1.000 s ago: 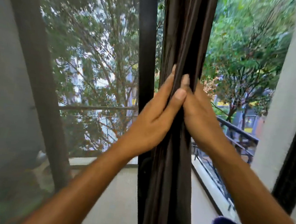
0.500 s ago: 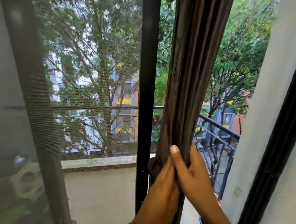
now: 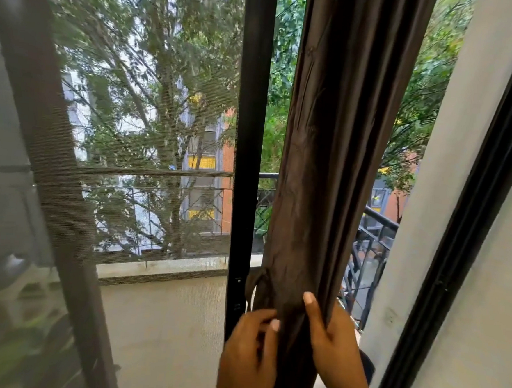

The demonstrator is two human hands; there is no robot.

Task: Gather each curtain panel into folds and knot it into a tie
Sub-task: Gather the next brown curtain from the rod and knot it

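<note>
A dark brown curtain panel (image 3: 337, 145) hangs bunched into narrow vertical folds in front of the open balcony doorway. Low in the view, my left hand (image 3: 248, 354) presses its fingers against the left side of the bundle. My right hand (image 3: 333, 347) wraps the right side, its thumb lying across the front folds. A small loop of fabric (image 3: 255, 287) sticks out at the left edge just above my left hand. The curtain below my hands is cut off by the frame's bottom edge.
A black door frame post (image 3: 249, 151) stands just left of the curtain, with a mesh screen (image 3: 148, 156) beyond it. A black balcony railing (image 3: 372, 250) runs behind. A white wall (image 3: 450, 177) and a dark frame (image 3: 471, 215) stand at right.
Both hands have slid down the gathered curtain from chest height to the bottom of the view, and the view has tilted upward. My left hand now sits apart from the right.
</note>
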